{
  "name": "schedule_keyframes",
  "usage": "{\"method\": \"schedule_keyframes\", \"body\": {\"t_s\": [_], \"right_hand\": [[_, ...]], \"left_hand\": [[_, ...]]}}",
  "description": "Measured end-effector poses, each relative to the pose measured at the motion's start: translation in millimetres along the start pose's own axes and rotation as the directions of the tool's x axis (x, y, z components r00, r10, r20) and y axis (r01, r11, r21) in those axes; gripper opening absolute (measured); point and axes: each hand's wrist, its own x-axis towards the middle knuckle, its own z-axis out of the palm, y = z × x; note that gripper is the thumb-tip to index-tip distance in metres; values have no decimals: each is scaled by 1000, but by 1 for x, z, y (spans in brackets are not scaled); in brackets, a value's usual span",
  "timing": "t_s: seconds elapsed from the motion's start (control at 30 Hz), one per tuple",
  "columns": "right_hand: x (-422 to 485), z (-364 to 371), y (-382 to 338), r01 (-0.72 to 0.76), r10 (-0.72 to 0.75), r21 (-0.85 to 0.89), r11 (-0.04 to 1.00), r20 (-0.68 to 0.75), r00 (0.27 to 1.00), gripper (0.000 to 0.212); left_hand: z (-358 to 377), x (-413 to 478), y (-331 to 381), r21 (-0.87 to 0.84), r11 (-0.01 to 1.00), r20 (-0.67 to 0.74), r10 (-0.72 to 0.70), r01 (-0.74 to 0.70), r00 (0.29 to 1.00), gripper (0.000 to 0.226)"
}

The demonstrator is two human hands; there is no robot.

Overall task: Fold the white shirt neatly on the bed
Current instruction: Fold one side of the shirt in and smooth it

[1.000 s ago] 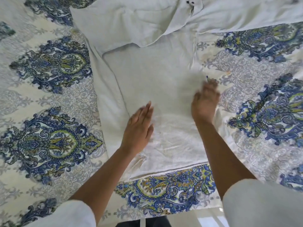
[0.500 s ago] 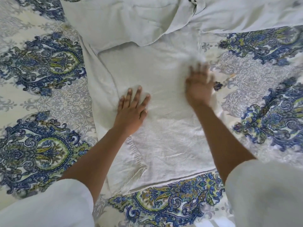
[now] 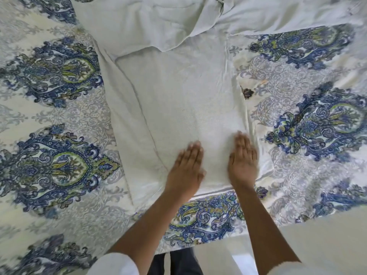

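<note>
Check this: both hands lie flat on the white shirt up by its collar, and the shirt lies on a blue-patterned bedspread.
Not by the collar. In the head view the left hand and right hand lie flat on the white shirt near its hem, the edge nearest the person. The shirt does lie on the blue-patterned bedspread.

The bed [image 3: 59,120] wears a cream cover [image 3: 309,171] with blue-green paisley. A white shirt [image 3: 178,96] lies flat across its middle, hem near the front edge.
</note>
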Motion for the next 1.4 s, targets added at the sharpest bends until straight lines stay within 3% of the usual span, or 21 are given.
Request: {"method": "schedule_keyframes", "body": {"t_s": [0.07, 0.17, 0.27, 0.33, 0.37, 0.5, 0.6, 0.7, 0.77, 0.83, 0.97, 1.1, 1.17, 1.23, 1.3, 1.4], "right_hand": [[0, -8, -14, -75, 79, 75, 994, -44, 996, 51], [-14, -13, -65, 96, -101, 217, 971, 9, 995, 44], [-42, -10, -110, 187, -234, 317, 930, 119, 965, 32], [-52, -4, -140, 130, -241, 342, 931, 304, 922, 30], [-53, 1, -151, 84, -207, 316, 945, 382, 901, 30], [-45, 12, -174, -175, 15, 247, 953, 539, 842, 7], [-40, 11, -171, -265, 91, 177, 948, 645, 758, 3], [-42, 12, -170, -259, 137, 78, 963, 682, 718, 3], [-40, 12, -175, -235, 168, -4, 972, 710, 684, 23], [-29, 6, -183, -258, 184, -12, 966, 732, 656, 35], [19, -7, -218, -370, 193, 208, 906, 575, 795, 21], [75, 2, -259, -366, 139, 383, 848, 505, 852, 20], [100, 10, -273, -342, 89, 436, 832, 504, 859, 19], [121, 18, -284, -307, 29, 466, 830, 513, 858, 17], [140, 26, -292, -273, -19, 478, 835, 521, 853, 29], [161, 32, -296, -238, -65, 459, 856, 551, 832, 41]], "left_hand": [[-7, -11, 1, -9, 999, 90, 54, -54, 994, 66], [-34, -32, -11, -122, 991, 44, 59, -54, 997, 63], [-41, -67, -47, -207, 971, -214, -162, 117, 963, 44], [-38, -92, -73, -265, 922, -300, -356, 281, 885, 41], [-36, -99, -82, -268, 917, -306, -373, 297, 876, 43], [-19, -127, -107, -51, 996, -160, -75, 68, 984, 44], [-11, -136, -111, -31, 996, -152, -82, 78, 985, 41], [-6, -142, -110, 63, 998, -131, 14, -5, 991, 29], [-12, -144, -111, 58, 998, -122, 32, -25, 992, 17], [-27, -135, -119, -46, 999, -170, -33, 26, 985, 23], [-84, -71, -158, -271, 956, -307, -198, 114, 931, 27], [-150, 24, -215, -393, 895, -344, -358, 213, 868, 23], [-175, 70, -239, -321, 920, -387, -346, 227, 855, 23], [-193, 111, -255, -106, 965, -414, -263, 241, 871, 22], [-203, 145, -267, 80, 946, -356, -266, 313, 896, 29], [-205, 180, -278, 222, 895, -260, -327, 386, 908, 36]]}}
